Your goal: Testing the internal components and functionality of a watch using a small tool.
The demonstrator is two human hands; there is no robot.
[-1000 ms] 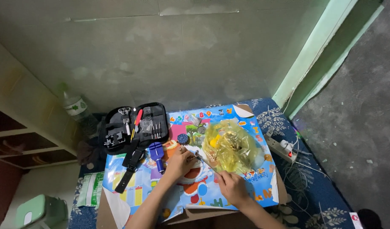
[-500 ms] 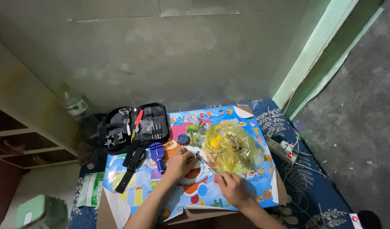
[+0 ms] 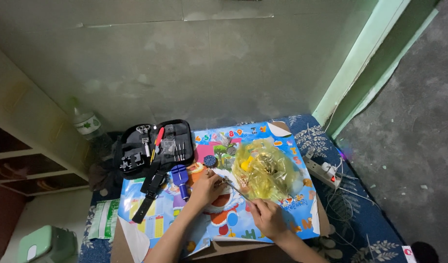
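My left hand (image 3: 206, 188) rests on a colourful cartoon poster (image 3: 287, 221) with its fingers closed on a small object I cannot make out. My right hand (image 3: 268, 217) grips a thin metal tool (image 3: 237, 191), and the tool's tip reaches up-left to the fingers of my left hand. Just behind the tool lies a crumpled yellow plastic bag (image 3: 265, 168) with small parts inside. A blue hand tool (image 3: 180, 178) lies left of my left hand, and a small round dark dial (image 3: 210, 160) sits above it.
An open black tool case (image 3: 153, 148) with small tools lies at the back left, and a black strap (image 3: 148, 196) lies below it. A white power strip (image 3: 324, 171) sits on the right. A plastic bottle (image 3: 86, 124), a shelf and a green stool (image 3: 46, 243) stand at the left.
Nothing has clearly moved; both hands stay close together over the poster with the thin tool between them.
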